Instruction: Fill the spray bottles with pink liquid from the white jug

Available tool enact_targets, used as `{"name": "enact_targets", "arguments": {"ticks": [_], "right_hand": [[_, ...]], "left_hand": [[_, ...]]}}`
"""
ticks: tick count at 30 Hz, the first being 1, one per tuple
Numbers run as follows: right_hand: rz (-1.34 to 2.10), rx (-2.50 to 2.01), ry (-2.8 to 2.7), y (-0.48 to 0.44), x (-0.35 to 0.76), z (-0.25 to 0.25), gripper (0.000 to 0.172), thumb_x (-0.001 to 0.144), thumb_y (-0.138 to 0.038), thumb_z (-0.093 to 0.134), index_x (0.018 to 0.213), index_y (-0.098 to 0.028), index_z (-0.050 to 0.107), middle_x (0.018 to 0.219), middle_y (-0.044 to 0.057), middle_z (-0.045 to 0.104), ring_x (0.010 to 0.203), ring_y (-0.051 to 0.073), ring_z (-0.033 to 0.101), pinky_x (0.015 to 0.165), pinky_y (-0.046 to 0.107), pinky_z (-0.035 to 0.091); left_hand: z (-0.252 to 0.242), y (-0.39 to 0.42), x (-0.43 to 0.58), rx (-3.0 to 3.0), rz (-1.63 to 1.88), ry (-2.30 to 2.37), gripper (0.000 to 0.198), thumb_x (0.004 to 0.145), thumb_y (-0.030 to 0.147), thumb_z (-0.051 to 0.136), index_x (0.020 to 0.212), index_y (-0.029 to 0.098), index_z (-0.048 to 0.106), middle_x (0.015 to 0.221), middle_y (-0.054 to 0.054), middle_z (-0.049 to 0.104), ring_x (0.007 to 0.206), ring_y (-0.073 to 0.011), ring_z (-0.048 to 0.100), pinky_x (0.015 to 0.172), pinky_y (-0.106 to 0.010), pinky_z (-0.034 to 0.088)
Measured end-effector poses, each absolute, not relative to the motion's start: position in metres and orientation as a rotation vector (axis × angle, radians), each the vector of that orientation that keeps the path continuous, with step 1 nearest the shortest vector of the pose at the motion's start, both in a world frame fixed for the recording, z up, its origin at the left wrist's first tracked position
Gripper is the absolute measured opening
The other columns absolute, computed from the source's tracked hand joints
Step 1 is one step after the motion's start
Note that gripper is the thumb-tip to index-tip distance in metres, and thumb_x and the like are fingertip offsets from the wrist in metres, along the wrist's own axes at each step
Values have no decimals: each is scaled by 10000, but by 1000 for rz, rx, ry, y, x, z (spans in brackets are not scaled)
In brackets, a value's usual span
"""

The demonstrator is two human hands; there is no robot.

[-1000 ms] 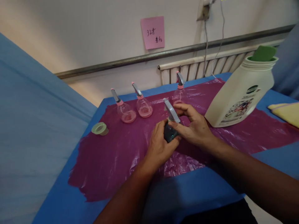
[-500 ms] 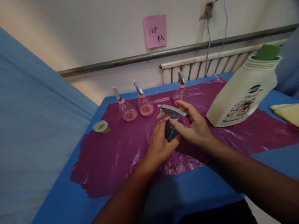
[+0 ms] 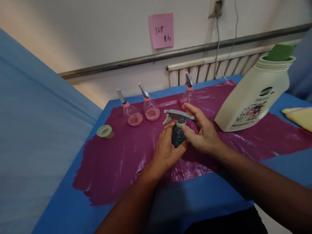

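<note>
A dark green spray bottle (image 3: 177, 135) with a grey trigger head (image 3: 179, 114) and a pale collar is in front of me, its nozzle pointing left. My left hand (image 3: 168, 141) is closed around the bottle's body from the left. On the other side, my right hand (image 3: 204, 131) has its thumb against the bottle just below the collar, and its fingers curve behind the head, partly hidden. Two clear spray bottles with pink liquid, one (image 3: 133, 115) beside the other (image 3: 151, 110), stand to the back left. Behind my right fingers is a third clear spray bottle (image 3: 189, 94).
A purple plastic sheet (image 3: 109, 169) covers much of the blue table (image 3: 60, 198). At left lies a small pale green cup (image 3: 105, 131). A large cream jug (image 3: 253, 94) with something green in its mouth stands right, near a yellow cloth (image 3: 298, 117). A pink note (image 3: 161, 31) hangs behind.
My right thumb has shifted slightly right at the bottle's neck. Both hands stay at the green bottle, and the view has tilted a little.
</note>
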State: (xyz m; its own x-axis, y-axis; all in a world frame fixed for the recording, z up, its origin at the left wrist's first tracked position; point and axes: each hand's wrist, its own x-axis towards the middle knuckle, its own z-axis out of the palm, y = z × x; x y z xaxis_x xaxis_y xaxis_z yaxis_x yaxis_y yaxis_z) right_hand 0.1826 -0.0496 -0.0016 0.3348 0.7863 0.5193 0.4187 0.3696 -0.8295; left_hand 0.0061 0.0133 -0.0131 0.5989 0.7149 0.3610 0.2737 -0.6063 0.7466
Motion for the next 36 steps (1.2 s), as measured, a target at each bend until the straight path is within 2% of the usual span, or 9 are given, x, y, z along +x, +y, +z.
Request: {"name": "enact_targets", "arguments": {"ticks": [3, 7, 11, 14, 18, 23, 26, 31, 36], "right_hand": [[311, -1274, -1272, -49, 181, 1, 793, 966, -331, 820, 1702, -378, 530, 1527, 85, 750, 1439, 325, 723, 1308, 597, 552], [260, -1293, -1245, -48, 182, 2, 707, 951, -361, 844, 1621, -339, 616, 1518, 93, 758, 1437, 338, 722, 1295, 597, 566], [317, -1282, -1308, -51, 183, -1, 760, 1010, -313, 746, 1730, -398, 518, 1661, 74, 680, 1479, 328, 702, 1295, 578, 570], [304, -1284, -1307, -51, 183, -1, 812, 990, -337, 795, 1741, -407, 492, 1628, 80, 693, 1480, 333, 699, 1314, 597, 550], [230, -1295, -1237, -48, 184, -1, 806, 942, -389, 884, 1676, -365, 552, 1576, 99, 716, 1440, 338, 717, 1304, 594, 559], [274, -1262, -1279, -50, 183, -2, 817, 1011, -330, 775, 1759, -409, 456, 1662, 78, 669, 1496, 317, 690, 1313, 577, 561], [283, -1278, -1295, -51, 183, -2, 861, 997, -333, 794, 1772, -438, 433, 1717, 66, 625, 1525, 327, 671, 1326, 595, 548], [229, -1277, -1252, -49, 183, -2, 794, 956, -359, 860, 1683, -406, 544, 1668, 80, 659, 1506, 344, 679, 1343, 623, 521], [352, -1229, -1290, -53, 182, -1, 808, 1014, -283, 729, 1760, -407, 442, 1563, 76, 734, 1419, 295, 737, 1253, 557, 610]], "left_hand": [[-13, 13, 6, 2149, 876, 785, 712, 960, 312, 886, 1597, 320, 568, 1575, -130, 696, 1464, -364, 686, 1249, -604, 560], [-13, 12, 7, 2150, 887, 793, 751, 943, 306, 904, 1611, 333, 563, 1569, -126, 698, 1468, -366, 683, 1254, -607, 557], [-12, 12, 7, 2145, 856, 790, 705, 961, 323, 894, 1597, 310, 590, 1589, -149, 686, 1485, -376, 675, 1260, -617, 550], [-12, 12, 7, 2135, 856, 782, 701, 965, 310, 886, 1598, 311, 585, 1611, -151, 675, 1506, -378, 664, 1274, -632, 538], [-13, 12, 6, 2140, 849, 798, 720, 950, 309, 898, 1595, 330, 579, 1624, -140, 672, 1529, -386, 648, 1287, -651, 525], [-13, 13, 7, 2155, 865, 771, 717, 959, 309, 889, 1601, 320, 570, 1643, -150, 656, 1559, -390, 629, 1303, -646, 518], [-13, 13, 8, 2155, 864, 765, 745, 967, 312, 883, 1631, 317, 544, 1663, -156, 642, 1569, -387, 623, 1310, -643, 515], [-12, 12, 8, 2172, 867, 792, 796, 953, 316, 905, 1654, 339, 527, 1674, -139, 640, 1574, -390, 615, 1319, -652, 508], [-9, 12, 8, 2173, 847, 752, 659, 972, 256, 866, 1573, 341, 610, 1547, -107, 710, 1462, -362, 682, 1241, -591, 579]]}}
